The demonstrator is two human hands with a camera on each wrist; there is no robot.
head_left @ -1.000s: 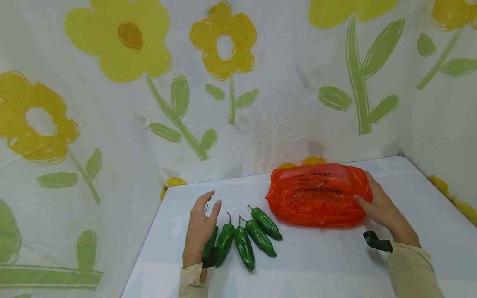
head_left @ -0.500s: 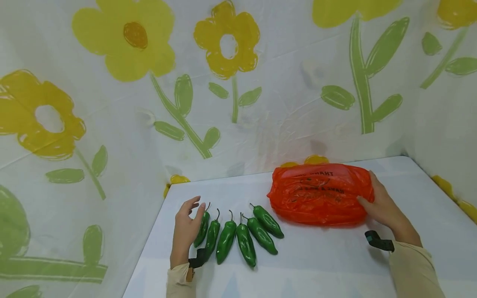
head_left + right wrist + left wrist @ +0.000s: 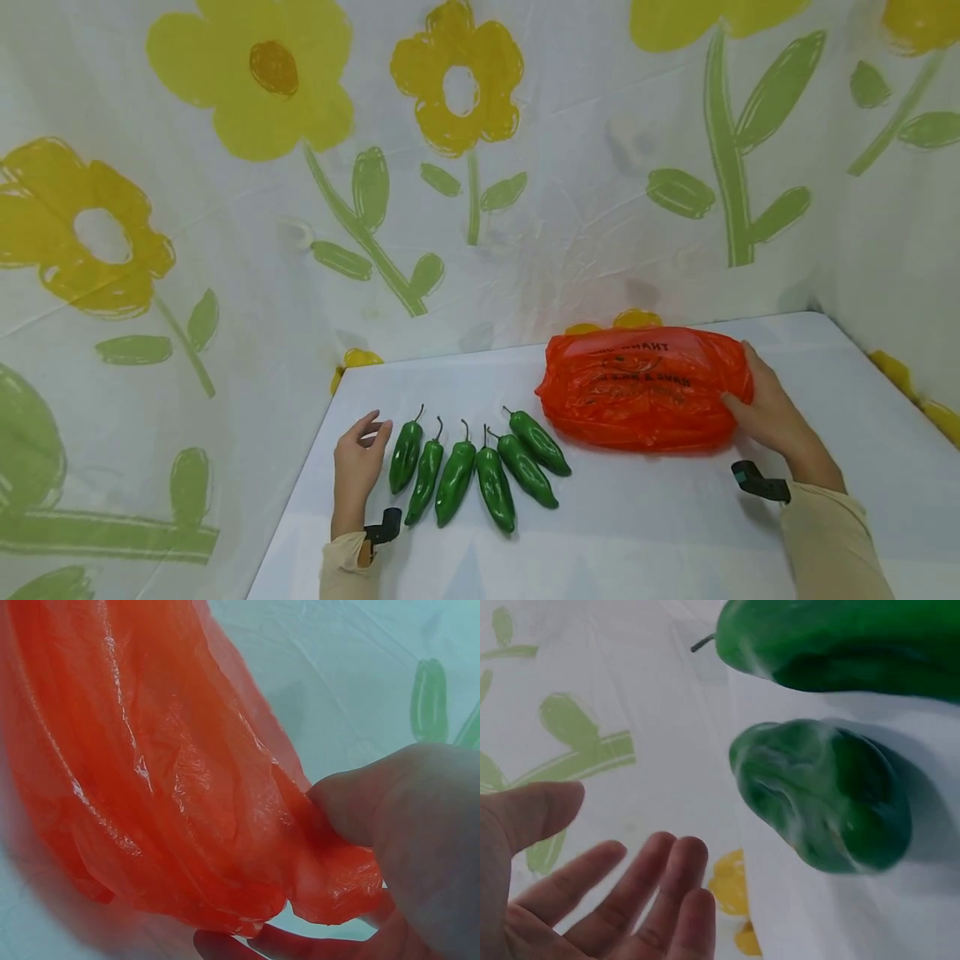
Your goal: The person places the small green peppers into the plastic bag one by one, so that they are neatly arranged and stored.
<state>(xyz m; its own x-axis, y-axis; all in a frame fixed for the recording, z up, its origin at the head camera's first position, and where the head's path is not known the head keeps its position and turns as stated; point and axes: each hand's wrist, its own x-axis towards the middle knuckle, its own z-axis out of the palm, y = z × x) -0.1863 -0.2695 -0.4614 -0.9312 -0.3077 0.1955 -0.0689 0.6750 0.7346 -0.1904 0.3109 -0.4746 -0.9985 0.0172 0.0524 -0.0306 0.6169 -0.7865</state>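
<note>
Several green peppers [image 3: 455, 485] lie fanned out in a row on the white table, stems pointing away from me. My left hand [image 3: 357, 471] is just left of the leftmost pepper [image 3: 406, 457], apart from it, its fingers loosely bent around nothing. In the left wrist view, that hand [image 3: 622, 900] shows a gap between thumb and fingers, with two peppers beyond. A red plastic bag [image 3: 645, 392] with dark print lies right of the peppers. My right hand [image 3: 772, 425] grips its right end, thumb [image 3: 352, 802] on one side, fingers partly hidden beneath. The bag's contents cannot be seen.
The white table [image 3: 622, 533] reaches the back, where a pale cloth [image 3: 555, 250] with yellow flowers and green stems hangs. The same cloth closes in the left and right sides. A dark wrist camera [image 3: 384, 527] sits on each wrist.
My left hand has moved left and slightly nearer to me, away from the peppers, uncovering the leftmost ones. My right hand stays at the bag's end.
</note>
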